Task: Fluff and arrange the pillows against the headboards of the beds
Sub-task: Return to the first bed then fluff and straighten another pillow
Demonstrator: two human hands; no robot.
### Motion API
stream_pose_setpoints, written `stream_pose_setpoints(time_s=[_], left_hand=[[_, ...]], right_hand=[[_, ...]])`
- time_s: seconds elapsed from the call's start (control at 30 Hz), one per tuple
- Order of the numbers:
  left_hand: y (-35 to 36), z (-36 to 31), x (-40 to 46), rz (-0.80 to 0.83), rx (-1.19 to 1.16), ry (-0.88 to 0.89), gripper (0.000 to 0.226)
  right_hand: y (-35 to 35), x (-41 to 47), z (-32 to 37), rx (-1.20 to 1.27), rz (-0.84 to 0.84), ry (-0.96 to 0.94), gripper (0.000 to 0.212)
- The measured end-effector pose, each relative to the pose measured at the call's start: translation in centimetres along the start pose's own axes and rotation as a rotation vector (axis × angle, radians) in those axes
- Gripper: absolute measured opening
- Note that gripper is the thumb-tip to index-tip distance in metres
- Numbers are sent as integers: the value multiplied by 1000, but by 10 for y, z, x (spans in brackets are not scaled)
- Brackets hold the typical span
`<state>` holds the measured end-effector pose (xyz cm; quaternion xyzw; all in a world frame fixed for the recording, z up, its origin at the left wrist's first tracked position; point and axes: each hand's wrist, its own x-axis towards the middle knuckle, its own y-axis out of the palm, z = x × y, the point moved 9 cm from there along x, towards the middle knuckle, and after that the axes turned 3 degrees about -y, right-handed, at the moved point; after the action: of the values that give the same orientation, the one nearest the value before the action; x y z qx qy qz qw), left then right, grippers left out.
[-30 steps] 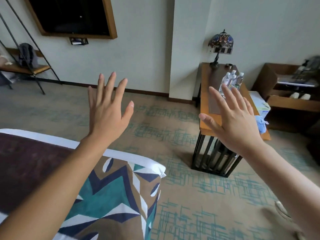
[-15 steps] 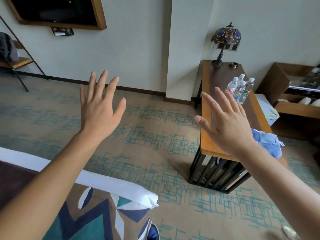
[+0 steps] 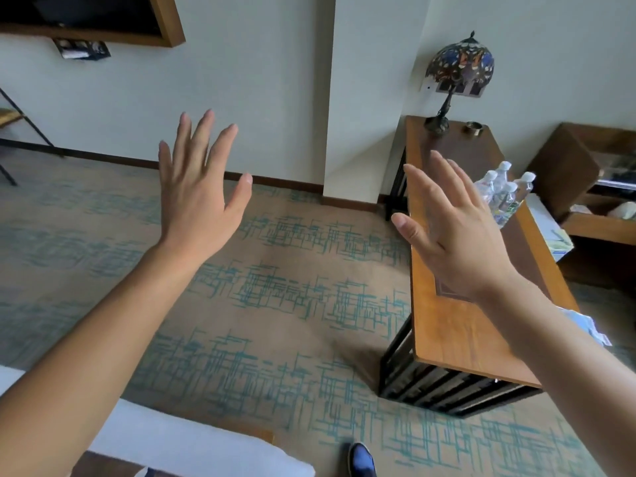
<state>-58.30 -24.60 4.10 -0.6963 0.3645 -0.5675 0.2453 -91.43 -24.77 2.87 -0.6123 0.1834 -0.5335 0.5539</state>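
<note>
Both hands are hanging in mid-air at the centre of the frame, palms turned away from the camera. The left hand [image 3: 198, 197] is spreading its fingers [image 3: 206, 132] wide and is gripping nothing; the right hand [image 3: 457, 235] is doing the same in front of the worktop [image 3: 457, 325], fingers released and empty.

No pillow is showing anywhere, and no headboard either. Only a corner of the bed [image 3: 206, 452] is peeking in at the lower left: a white edge with a sliver of darker patterned cloth beneath it. The pillows are probably lying somewhere outside the view, so the task's own work is likely not yet begun.

A pillow should be handling light, soft and floppy, sagging if taken by one corner. Taking it with both hands at opposite short ends, or at two corners, looks the sounder hold for shaking and plumping; its cover is probably smooth cloth, so pinching a good fold rather than the bare surface seems wise. Nothing about it is fragile.

The worktop is running down the right side, carrying a stained-glass lamp [image 3: 459, 68] at the upper right, a small metal dish [image 3: 474, 127] beside the lamp's foot, and a cluster of water bottles [image 3: 504, 194] partly hidden behind the right hand. The bottle labels are too small to read. A box [image 3: 550, 232] at the right edge is bearing print that is not legible. A blue shoe [image 3: 361, 459] is showing at the bottom on the patterned carpet [image 3: 275, 304]. No brand or writing is readable.
</note>
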Motion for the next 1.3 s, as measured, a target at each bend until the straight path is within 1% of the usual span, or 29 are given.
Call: stream_pose_setpoints(time_s=[0.13, 0.2, 0.37, 0.57, 0.63, 0.67, 0.73, 0.77, 0.83, 0.87, 0.93, 1.03, 1.17, 1.3], left_hand=[[42, 25, 28, 16, 42, -68, 63], [56, 35, 44, 14, 85, -89, 63], [63, 68, 91, -34, 198, -190, 64], [54, 124, 108, -66, 317, -314, 64], [45, 151, 108, -89, 357, -379, 64], [43, 150, 109, -92, 366, -379, 64], [34, 191, 109, -106, 425, -456, 64], [33, 194, 107, -111, 433, -461, 64], [25, 244, 112, -139, 465, -521, 64], [25, 247, 112, -154, 466, -526, 64], [20, 303, 123, -195, 470, -576, 63], [13, 361, 136, -213, 472, -612, 63], [-16, 440, 159, -221, 499, -648, 64], [-45, 493, 173, -257, 557, -662, 63]], right_hand=[[44, 56, -29, 47, 55, -30, 70], [61, 87, -42, 75, 54, -67, 69], [85, 181, -60, 147, 49, -156, 72], [128, 270, -45, 229, 59, -276, 69], [155, 303, -23, 284, 98, -318, 68], [155, 306, -22, 282, 93, -316, 68], [189, 343, 17, 342, 138, -396, 68], [188, 343, 21, 337, 127, -413, 67], [222, 385, 64, 374, 136, -484, 67], [221, 387, 67, 367, 121, -497, 67], [257, 432, 112, 392, 147, -520, 67], [280, 480, 167, 374, 167, -565, 68], [300, 539, 249, 396, 142, -646, 68], [333, 582, 321, 428, 150, -709, 68]])
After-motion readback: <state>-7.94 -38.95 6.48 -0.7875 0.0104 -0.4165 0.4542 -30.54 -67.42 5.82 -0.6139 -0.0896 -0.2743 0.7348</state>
